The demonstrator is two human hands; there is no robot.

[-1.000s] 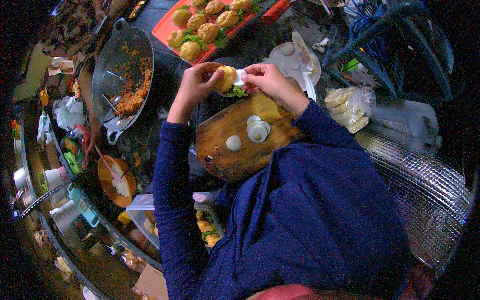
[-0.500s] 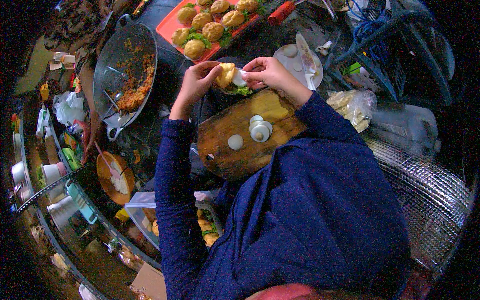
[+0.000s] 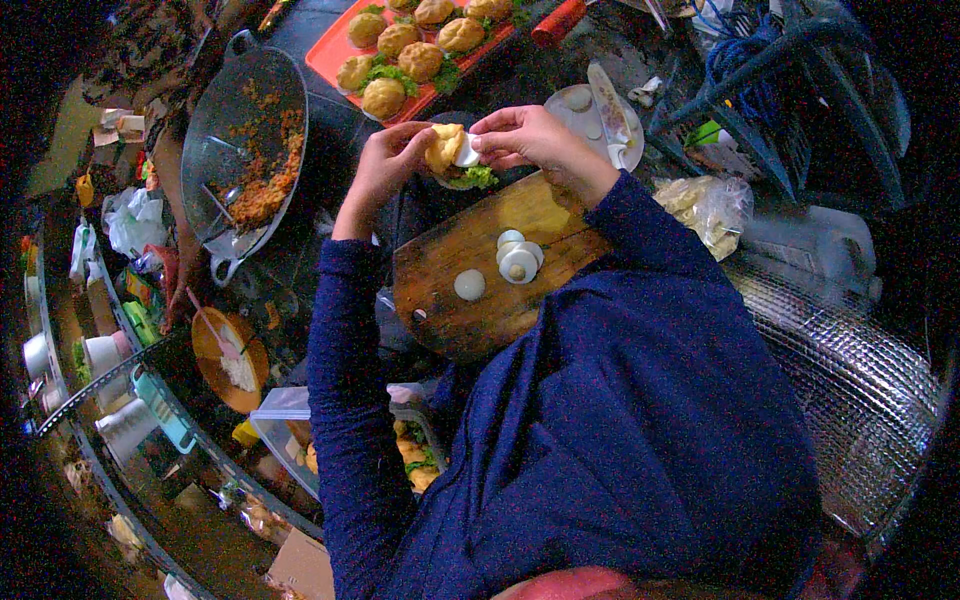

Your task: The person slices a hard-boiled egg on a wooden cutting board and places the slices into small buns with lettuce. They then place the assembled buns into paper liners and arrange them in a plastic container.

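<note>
While a filled bun (image 3: 441, 148) is held between the left hand's (image 3: 385, 170) thumb and fingers, a white slice (image 3: 466, 152), apparently egg, is pinched at its open side by the right hand (image 3: 525, 140). The bun is raised between the orange tray (image 3: 328, 47) and the wooden board (image 3: 440, 255), where 1 more slice (image 3: 469, 285) lies apart from a small pile (image 3: 519, 262). The pinched slice could be torn if pressed too hard, and lettuce (image 3: 479, 178) could be squeezed out by a tightened left grip. Most of the filling is hidden, the left fingertips are hard to make out, and the tray is cut off above.
</note>
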